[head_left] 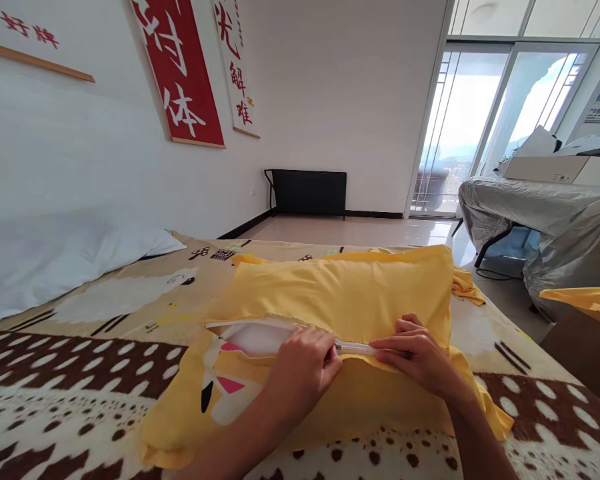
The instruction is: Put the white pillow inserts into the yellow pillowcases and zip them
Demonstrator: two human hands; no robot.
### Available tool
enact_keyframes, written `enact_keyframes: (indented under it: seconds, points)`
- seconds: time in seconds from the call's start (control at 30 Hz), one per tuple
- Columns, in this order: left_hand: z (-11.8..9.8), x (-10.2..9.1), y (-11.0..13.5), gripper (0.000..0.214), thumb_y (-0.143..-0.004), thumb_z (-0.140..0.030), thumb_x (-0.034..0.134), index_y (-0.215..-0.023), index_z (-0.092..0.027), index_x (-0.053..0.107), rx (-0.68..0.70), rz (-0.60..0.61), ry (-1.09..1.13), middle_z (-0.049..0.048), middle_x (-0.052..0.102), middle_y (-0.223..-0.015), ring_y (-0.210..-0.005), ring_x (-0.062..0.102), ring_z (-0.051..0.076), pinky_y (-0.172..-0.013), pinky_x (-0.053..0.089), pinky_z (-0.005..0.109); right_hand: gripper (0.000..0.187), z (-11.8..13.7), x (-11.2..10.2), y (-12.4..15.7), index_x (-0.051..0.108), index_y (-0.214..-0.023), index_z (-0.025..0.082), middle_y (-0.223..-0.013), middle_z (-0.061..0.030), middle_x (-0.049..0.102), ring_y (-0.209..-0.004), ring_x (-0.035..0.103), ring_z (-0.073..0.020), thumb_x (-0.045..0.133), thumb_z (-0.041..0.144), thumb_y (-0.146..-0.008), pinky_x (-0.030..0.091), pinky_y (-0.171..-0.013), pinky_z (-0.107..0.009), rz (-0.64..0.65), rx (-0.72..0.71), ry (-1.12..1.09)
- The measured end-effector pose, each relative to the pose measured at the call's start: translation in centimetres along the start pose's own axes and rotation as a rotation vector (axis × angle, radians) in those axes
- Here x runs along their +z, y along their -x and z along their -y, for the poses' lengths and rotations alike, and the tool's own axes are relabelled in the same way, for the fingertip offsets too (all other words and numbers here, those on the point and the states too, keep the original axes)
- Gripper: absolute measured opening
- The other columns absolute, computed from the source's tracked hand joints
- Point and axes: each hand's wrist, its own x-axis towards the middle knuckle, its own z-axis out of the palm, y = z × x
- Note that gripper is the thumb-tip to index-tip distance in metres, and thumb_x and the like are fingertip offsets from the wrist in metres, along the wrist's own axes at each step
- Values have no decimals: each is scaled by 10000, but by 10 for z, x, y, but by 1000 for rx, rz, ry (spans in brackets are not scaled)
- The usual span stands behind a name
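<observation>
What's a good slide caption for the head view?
Left hand and right hand at the partly open zip of a yellow cover.

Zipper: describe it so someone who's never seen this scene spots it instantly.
On the patterned blanket lies a yellow cover. Across its middle, between the left hand and right hand, the zipper shows. It is a narrow pale strip, while the cover is yellow and the white filling, on the left hand's other side, is wider.

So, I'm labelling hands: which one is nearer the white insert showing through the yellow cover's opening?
Left. The left hand is just beside the white insert; the right hand is farther right, at the zipper.
</observation>
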Motion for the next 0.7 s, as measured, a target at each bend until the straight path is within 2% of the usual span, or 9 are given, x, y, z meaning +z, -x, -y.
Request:
enact_keyframes:
  seconds: [0.1, 0.3, 0.37, 0.47, 0.53, 0.63, 0.7]
  points:
    - [4, -3, 6, 155, -809, -153, 380, -681, -162, 468, 35, -12, -35, 44, 561, -751, -782, 458, 186, -719, 316, 303, 201, -1, 3, -1, 729, -941, 264, -575, -3, 500, -619, 439, -117, 566, 359, -872, 346, -734, -326, -26, -24, 16]
    - [12, -9, 17, 152, -803, -165, 373, -655, -165, 408, 11, 17, 20, 34, 533, -704, -710, 440, 170, -673, 298, 295, 152, 2, 3, -3, 714, -897, 287, -625, -4, 521, -674, 455, -129, 564, 297, -877, 331, -761, -343, -21, -74, 29]
    - [14, -9, 21, 140, -786, -178, 387, -647, -167, 393, -30, 32, 61, 23, 521, -679, -672, 430, 160, -640, 278, 290, 136, 8, 4, -3, 697, -873, 281, -732, -16, 546, -748, 475, -143, 563, 260, -871, 325, -787, -353, -10, -58, 51]
    - [16, -8, 28, 148, -776, -199, 392, -633, -168, 373, -79, 60, 201, 4, 485, -624, -599, 400, 134, -585, 251, 274, 148, 27, 9, -7, 637, -807, 205, -968, -57, 546, -903, 482, -176, 505, 170, -864, 317, -844, -370, -57, -16, 77]
    - [17, -7, 30, 174, -788, -219, 376, -622, -169, 357, -90, 60, 290, -8, 453, -590, -561, 368, 120, -562, 241, 267, 149, 45, 13, -17, 599, -871, 183, -1072, -69, 536, -970, 478, -179, 465, 120, -856, 310, -881, -367, -70, -10, 61]
    - [17, -6, 29, 208, -806, -264, 377, -621, -172, 352, -84, 31, 370, -16, 442, -576, -547, 353, 115, -555, 247, 261, 165, 74, 19, -39, 572, -966, 189, -1029, -43, 570, -956, 493, -166, 507, 120, -830, 310, -889, -342, 61, -33, 58]
    - [18, -3, 27, 196, -805, -270, 386, -636, -173, 372, -81, 6, 379, -11, 468, -593, -558, 370, 120, -560, 258, 260, 85, 86, 25, -52, 573, -852, 177, -906, -25, 579, -870, 499, -157, 550, 117, -796, 321, -847, -326, 168, -37, 111]
